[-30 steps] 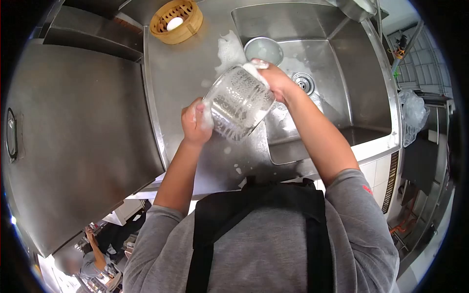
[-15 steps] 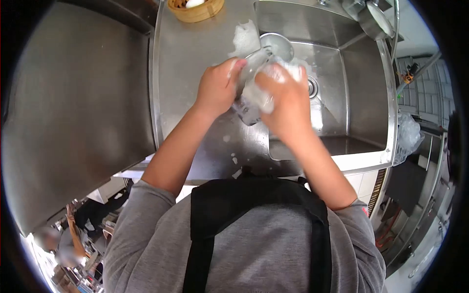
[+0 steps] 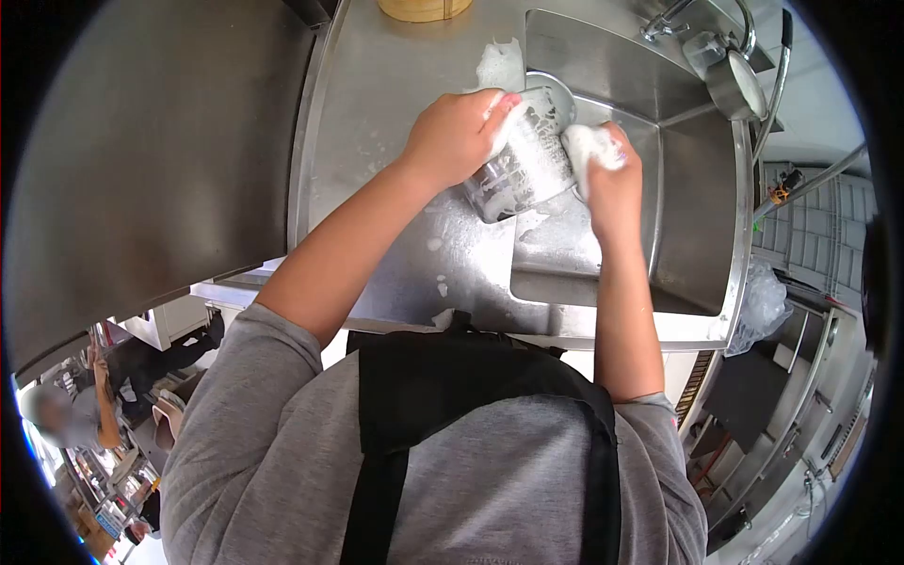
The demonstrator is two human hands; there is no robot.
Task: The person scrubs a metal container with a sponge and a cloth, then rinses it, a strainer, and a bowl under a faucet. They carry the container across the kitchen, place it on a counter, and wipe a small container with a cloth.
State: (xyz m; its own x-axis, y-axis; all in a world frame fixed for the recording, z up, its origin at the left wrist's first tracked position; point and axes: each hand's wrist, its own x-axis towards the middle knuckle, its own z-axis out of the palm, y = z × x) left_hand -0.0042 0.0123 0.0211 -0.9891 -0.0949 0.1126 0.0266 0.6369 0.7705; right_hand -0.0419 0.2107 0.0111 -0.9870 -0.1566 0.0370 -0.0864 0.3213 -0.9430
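Note:
My left hand [image 3: 457, 137] is wrapped round the near-left side of a clear container [image 3: 532, 160], which is tilted and streaked with white suds. It is held over the left edge of the metal sink [image 3: 692, 174]. At the container's right side, my right hand [image 3: 618, 188] is closed on a white, foam-covered wad [image 3: 591, 144]. Foam hides what the wad is made of. Just beyond the container, a round metal dish [image 3: 562, 92] shows in part. A patch of suds [image 3: 501, 66] lies on the steel counter [image 3: 395, 80] beside it.
A bamboo steamer basket [image 3: 424, 9] stands at the counter's far edge. Behind the sink are a tap [image 3: 665, 26] and a saucepan [image 3: 736, 87]. A clear plastic bag [image 3: 759, 306] hangs off the right corner. Another person [image 3: 85, 414] is in the lower left background.
My right hand has moved from over the container out to its right side, uncovering the sudsy wall. My left hand keeps hold of it. The camera view has shifted.

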